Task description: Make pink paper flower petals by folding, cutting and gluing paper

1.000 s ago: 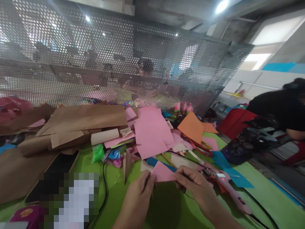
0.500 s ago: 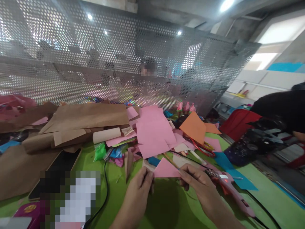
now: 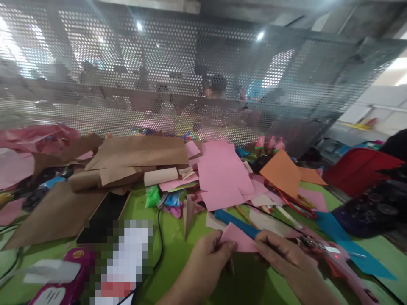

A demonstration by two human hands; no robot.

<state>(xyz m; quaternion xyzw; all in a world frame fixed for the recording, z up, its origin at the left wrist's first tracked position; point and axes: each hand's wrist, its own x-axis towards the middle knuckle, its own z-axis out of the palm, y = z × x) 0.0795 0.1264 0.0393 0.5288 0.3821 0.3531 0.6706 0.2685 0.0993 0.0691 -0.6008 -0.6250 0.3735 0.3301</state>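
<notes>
The left hand [image 3: 208,259] and right hand [image 3: 291,259] pinch a small pink paper piece [image 3: 240,240] between their fingers above the green desk [image 3: 176,262], near a pink glue gun [image 3: 347,270].

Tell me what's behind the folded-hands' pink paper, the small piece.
Beyond the small pink paper, pinched by the left hand and right hand, a blue tube-shaped object shows partly. Whatever else the paper covers cannot be seen.

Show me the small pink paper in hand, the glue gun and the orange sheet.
Small pink paper [image 3: 241,241]: head view, middle of its face.
Glue gun [image 3: 349,271]: head view, pink body.
Orange sheet [image 3: 281,173]: head view, middle of its face.
</notes>
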